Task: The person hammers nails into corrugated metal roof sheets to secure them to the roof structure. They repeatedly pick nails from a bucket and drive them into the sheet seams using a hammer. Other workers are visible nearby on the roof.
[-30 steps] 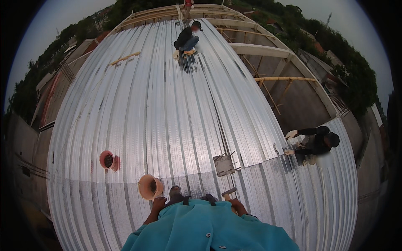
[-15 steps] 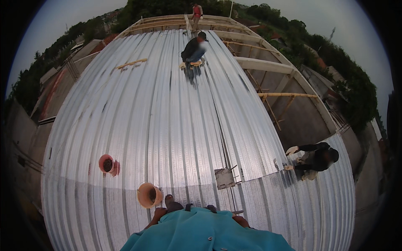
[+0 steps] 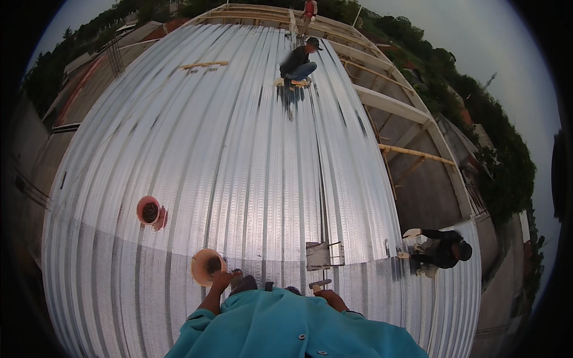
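Observation:
My left hand (image 3: pixel 221 280) is at the near right rim of an orange bucket (image 3: pixel 197 271), overlapping it in view. Its fingers are too small and dark to tell whether they grip the rim. Dark material lies inside the bucket. In my right hand (image 3: pixel 326 294), close to my body, is a hammer (image 3: pixel 320 283) with a pale handle and a grey head. Just beyond it, a square grey plate (image 3: pixel 317 255) with thin bars on its right side rests on the ribbed metal roof sheets (image 3: pixel 250 179).
A pinkish-red bucket (image 3: pixel 141 210) with dark contents stands farther left. A person in dark clothes crouches at the right edge (image 3: pixel 443 246); another squats far ahead (image 3: pixel 296 62), and a third stands behind in red (image 3: pixel 309 9). Open framing with beams (image 3: pixel 391 102) borders the right side.
My left hand has moved from beside my body forward to the orange bucket. My right hand has come forward, bringing the hammer more into view. The whole view has shifted.

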The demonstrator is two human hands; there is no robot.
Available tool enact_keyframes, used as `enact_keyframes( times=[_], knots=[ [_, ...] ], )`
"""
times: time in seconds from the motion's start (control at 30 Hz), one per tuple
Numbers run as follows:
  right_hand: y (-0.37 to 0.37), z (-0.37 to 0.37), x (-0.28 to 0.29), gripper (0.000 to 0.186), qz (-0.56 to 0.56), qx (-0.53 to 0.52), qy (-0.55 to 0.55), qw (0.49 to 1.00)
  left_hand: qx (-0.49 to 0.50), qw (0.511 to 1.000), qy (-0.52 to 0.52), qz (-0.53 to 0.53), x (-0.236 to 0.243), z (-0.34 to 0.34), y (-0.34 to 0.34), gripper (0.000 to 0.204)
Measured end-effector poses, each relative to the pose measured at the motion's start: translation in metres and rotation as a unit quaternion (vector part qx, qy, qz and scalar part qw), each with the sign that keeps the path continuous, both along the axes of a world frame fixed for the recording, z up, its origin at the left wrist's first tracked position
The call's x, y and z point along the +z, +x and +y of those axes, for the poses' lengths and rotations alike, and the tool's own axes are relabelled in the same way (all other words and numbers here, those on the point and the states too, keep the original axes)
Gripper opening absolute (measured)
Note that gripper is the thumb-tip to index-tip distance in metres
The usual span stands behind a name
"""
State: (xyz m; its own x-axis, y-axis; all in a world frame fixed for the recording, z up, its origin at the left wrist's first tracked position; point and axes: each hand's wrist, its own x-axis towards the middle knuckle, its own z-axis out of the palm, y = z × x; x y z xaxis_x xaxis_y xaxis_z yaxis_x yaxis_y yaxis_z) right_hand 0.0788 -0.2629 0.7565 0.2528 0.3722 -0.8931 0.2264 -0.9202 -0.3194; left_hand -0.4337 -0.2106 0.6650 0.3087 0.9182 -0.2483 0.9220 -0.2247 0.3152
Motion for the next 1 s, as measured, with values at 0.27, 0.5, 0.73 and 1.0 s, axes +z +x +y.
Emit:
enact_keyframes(
  times=[0.27, 0.5, 0.73, 1.0],
  knots=[
    [-0.071, 0.126, -0.006, 0.025, 0.092, 0.03, 0.035, 0.995, 0.085, 0.996, 0.011, 0.019, -0.044, -0.065, -0.078, 0.014],
    [-0.131, 0.128, 0.017, 0.035, -0.091, 0.548, 0.06, 0.829, 0.381, 0.917, -0.084, -0.089, -0.026, -0.085, -0.1, 0.032],
    [-0.126, 0.102, 0.008, 0.022, -0.091, 0.422, -0.122, 0.894, 0.401, 0.864, -0.298, -0.067, -0.032, -0.145, -0.069, 0.027],
    [-0.101, 0.113, -0.084, 0.032, -0.076, 0.353, -0.201, 0.911, 0.57, 0.715, -0.298, -0.273, -0.235, -0.057, -0.062, 0.035]
  ],
)
